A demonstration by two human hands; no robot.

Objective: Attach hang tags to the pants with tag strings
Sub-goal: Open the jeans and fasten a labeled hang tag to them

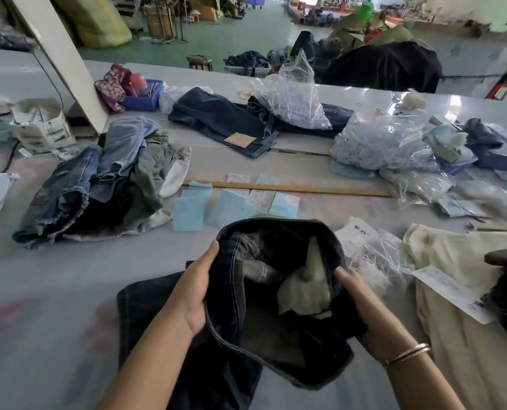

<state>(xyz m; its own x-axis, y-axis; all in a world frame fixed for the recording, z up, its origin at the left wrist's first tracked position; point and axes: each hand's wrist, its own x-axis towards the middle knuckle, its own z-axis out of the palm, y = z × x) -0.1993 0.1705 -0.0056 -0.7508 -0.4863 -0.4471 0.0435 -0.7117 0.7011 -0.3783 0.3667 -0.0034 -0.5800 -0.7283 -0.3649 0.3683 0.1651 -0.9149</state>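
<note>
Holding the dark pants (pixel 276 306) open at the waistband: left hand (pixel 196 291) grips the left edge, right hand (pixel 361 309) grips the right edge. Pants lie on the grey table (pixel 54 291), near edge. Light-blue hang tags (pixel 188 213) lie just beyond, beside a wooden ruler (pixel 290 187).

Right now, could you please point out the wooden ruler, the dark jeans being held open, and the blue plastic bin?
wooden ruler (pixel 287 188), head view, middle of its length.
dark jeans (pixel 231 294), head view, left waistband.
blue plastic bin (pixel 141 102), head view, front wall.
</note>
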